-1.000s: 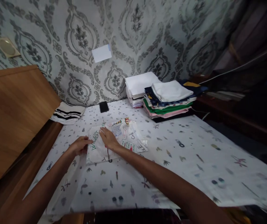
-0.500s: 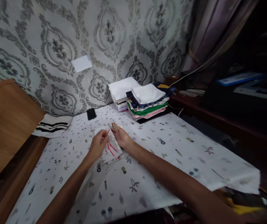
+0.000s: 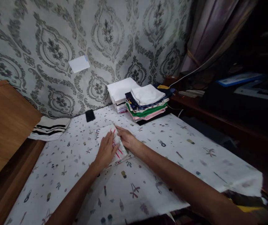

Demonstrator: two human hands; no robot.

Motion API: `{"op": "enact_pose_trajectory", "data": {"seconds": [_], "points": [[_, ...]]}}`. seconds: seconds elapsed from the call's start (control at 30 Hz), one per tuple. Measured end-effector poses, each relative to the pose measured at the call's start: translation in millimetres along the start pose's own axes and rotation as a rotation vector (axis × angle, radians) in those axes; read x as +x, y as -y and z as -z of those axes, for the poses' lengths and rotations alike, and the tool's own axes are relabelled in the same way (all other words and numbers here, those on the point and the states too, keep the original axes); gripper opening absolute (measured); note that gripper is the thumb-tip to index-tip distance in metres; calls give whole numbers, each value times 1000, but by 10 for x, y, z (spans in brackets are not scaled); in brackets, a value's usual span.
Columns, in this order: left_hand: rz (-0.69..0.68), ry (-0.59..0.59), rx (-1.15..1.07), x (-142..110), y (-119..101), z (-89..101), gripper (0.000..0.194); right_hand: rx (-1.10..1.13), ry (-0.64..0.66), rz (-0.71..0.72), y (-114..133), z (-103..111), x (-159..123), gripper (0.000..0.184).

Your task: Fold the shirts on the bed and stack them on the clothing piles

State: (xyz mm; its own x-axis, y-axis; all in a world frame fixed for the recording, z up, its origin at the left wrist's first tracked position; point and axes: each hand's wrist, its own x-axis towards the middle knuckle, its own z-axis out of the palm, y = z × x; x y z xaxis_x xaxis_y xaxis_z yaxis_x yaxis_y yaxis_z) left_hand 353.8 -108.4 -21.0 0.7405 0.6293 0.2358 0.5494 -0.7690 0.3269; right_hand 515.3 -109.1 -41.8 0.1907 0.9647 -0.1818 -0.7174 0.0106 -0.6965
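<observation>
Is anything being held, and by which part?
The left grip lies on the folded cloth, the right grip at its right edge; whether it's held, I can't tell.

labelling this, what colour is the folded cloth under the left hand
The folded cloth is mainly white, with red markings; head view.

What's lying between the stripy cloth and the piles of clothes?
A flat black thing, maybe a phone. The head view shows it on the patterned sheet between the stripy cloth and the piles of clothes.
</observation>
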Motion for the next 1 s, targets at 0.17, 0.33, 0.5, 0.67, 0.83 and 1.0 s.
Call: {"op": "enact_pose_trajectory", "data": {"seconds": [0.17,0.33,0.5,0.67,0.83,1.0], "points": [[14,99,16,17,-68,-34,63,-66,-81,25,-16,99,5,58],[25,150,12,61,-121,-7,63,-75,-131,44,-12,149,18,62],[28,161,61,106,-196,-77,63,-147,-139,62,12,236,24,62],[28,130,109,112,-211,-140,65,-276,-95,176,30,205,3,68],[35,118,155,116,-232,-147,64,-596,-49,249,184,93,71,64],[35,118,105,119,-291,-144,62,-879,-97,342,286,-90,174,41]]}}
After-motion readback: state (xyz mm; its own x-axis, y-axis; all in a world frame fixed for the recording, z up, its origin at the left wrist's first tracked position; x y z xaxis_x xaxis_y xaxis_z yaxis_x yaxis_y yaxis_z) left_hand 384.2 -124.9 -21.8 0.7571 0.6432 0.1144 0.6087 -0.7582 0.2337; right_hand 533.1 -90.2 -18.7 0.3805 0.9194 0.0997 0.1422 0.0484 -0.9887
